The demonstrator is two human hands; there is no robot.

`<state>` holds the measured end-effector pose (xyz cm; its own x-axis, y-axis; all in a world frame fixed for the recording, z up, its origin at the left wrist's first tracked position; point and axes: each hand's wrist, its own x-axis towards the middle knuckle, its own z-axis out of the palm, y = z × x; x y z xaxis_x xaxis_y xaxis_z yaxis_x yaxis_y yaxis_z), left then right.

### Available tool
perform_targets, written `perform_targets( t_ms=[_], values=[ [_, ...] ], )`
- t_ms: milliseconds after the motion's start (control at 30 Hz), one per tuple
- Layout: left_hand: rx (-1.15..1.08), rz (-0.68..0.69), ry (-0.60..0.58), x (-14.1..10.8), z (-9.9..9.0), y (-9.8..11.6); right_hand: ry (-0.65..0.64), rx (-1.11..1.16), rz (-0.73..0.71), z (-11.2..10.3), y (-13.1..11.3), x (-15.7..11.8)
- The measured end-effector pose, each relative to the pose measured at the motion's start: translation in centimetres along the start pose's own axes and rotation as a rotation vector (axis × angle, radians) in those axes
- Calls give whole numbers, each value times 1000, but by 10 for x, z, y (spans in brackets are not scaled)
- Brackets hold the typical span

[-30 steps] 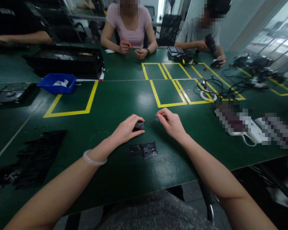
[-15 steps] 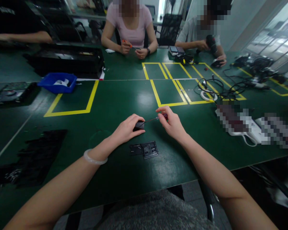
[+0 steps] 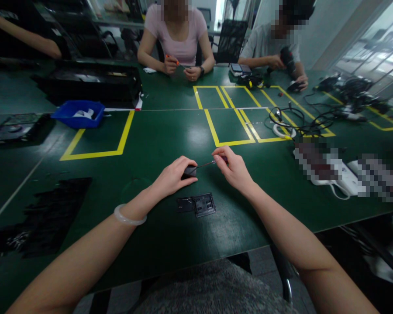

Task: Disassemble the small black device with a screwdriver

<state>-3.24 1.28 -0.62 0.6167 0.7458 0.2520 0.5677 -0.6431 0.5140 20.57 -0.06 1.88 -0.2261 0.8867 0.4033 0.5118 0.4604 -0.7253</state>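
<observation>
My left hand (image 3: 174,175) is closed around a small black block-shaped part (image 3: 190,171) on the green table, its thumb along the near side. In my right hand (image 3: 232,165) is a screwdriver (image 3: 205,165), held nearly flat by its dark reddish handle. The thin metal shaft points left, and its tip meets the black part; exactly where it touches is too small to tell. Just in front of my hands lies a flat black plastic piece (image 3: 205,204) with slots and a narrower section on its left.
A blue tray (image 3: 80,114) with white scraps stands far left beside a large black housing (image 3: 91,83). Dark flat parts (image 3: 57,211) lie at the left. Cables (image 3: 291,120) and a white power strip (image 3: 343,176) occupy the right. Co-workers sit opposite, one holding an orange-handled tool.
My hands, the screwdriver and the black part stay almost in place. At the far left, a co-worker's forearm has risen from the table.
</observation>
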Motion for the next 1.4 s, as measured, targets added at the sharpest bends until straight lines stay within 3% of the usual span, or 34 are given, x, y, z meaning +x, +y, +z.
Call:
perform_targets(
  t_ms=[1400],
  values=[
    [-16,1,-8,-1,0,-1,20,-11,-36,3,-2,3]
  ],
)
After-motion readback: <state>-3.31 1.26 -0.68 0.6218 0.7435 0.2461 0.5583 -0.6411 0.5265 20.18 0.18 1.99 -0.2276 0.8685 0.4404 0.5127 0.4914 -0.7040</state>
